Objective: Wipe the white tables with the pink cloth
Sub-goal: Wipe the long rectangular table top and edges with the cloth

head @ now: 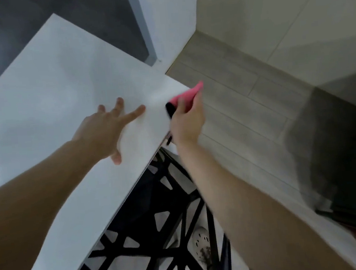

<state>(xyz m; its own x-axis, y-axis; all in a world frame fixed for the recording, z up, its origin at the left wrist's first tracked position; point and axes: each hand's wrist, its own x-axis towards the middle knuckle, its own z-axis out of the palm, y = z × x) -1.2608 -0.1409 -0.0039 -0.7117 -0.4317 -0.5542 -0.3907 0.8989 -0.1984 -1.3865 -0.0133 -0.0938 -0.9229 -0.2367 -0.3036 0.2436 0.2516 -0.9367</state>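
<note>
My right hand [185, 123] grips the pink cloth [188, 95] at the bench [57, 70] corner, its length pointing off the edge. The benchtop lies leftward, under my left hand [105, 131], fingers [136, 114] spread open.

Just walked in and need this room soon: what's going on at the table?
A person is wiping the white table. The right hand grips the pink cloth at the table's corner, by the edge. The left hand lies spread open over the tabletop. A black chair stands under the table.
</note>
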